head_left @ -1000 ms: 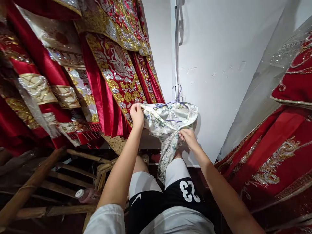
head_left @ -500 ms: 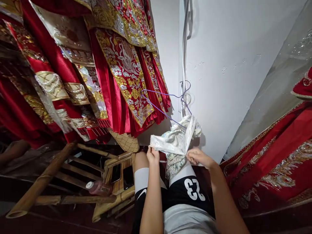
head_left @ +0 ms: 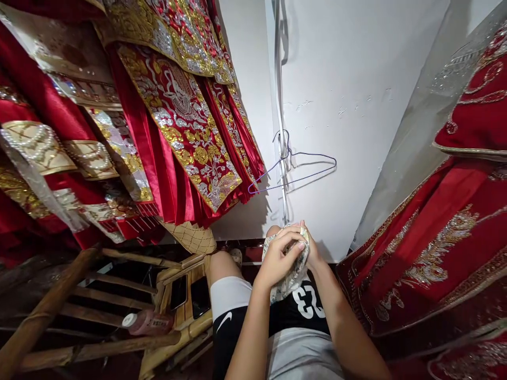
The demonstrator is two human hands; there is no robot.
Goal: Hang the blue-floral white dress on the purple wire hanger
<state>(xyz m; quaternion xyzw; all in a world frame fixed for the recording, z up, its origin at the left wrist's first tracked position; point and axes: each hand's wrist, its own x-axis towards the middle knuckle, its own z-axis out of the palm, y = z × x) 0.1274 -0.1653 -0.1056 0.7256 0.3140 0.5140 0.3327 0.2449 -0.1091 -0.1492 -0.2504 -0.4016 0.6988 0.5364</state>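
Observation:
Both of my hands are closed on a bunched pale floral cloth [head_left: 291, 277] held over my knees. My left hand [head_left: 277, 258] wraps over its front, and my right hand [head_left: 312, 250] grips it from behind on the right. Just above them a bare purple wire hanger [head_left: 295, 169] hangs on the white wall, with nothing on it.
Red garments with gold and silver embroidery [head_left: 174, 111] hang at the left, and more red embroidered cloth [head_left: 435, 237] fills the right. A bamboo chair [head_left: 119, 295] stands at lower left with a pink bottle [head_left: 144, 321] and two phones [head_left: 190, 295] on it.
The cloth came off the purple hanger, which now hangs bare. My hands dropped toward my lap and gathered the cloth into a bundle between them.

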